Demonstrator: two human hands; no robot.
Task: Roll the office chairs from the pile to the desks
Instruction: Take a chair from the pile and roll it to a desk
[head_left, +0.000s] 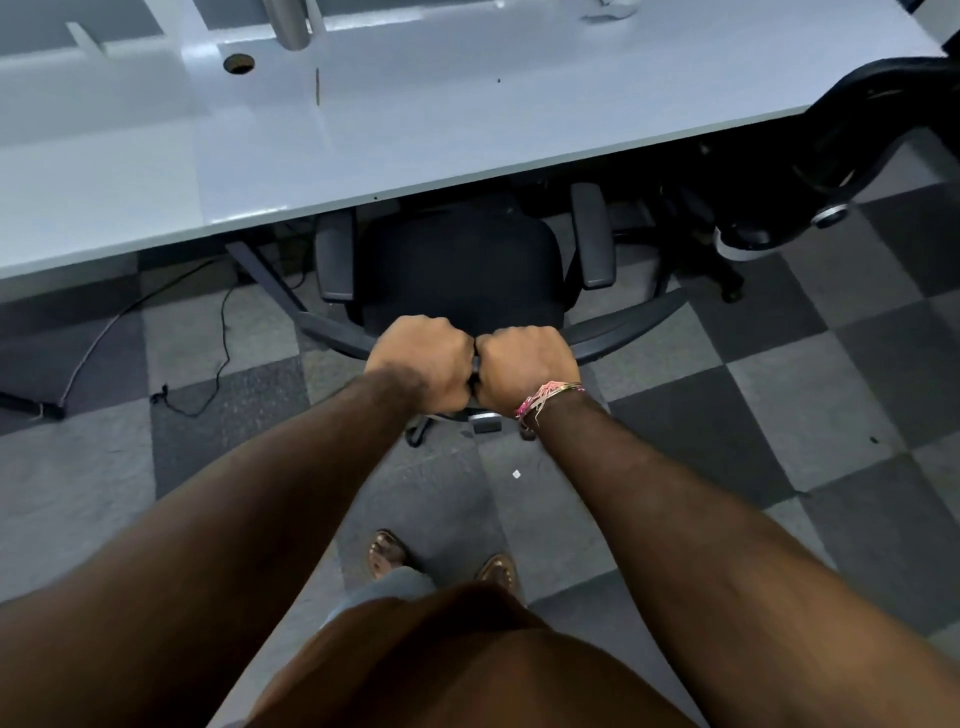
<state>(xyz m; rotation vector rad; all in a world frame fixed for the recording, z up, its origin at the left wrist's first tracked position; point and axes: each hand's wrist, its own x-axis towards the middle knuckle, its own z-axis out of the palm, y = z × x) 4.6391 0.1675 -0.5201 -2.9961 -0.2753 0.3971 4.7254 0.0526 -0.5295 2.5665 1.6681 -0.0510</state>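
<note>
Item: black fabric office chair with armrests, seat beyond fingers, under grey laminate desk. Left hand, right hand clench backrest top, knuckles touching. Push evenly; armrests probably clear desk edge.

A checkered carpet-tile floor in light and dark grey squares carries a black office chair tucked partly under the front edge of a pale grey desk. A black cable trails over the floor at left, and a small white scrap lies near the chair.
</note>
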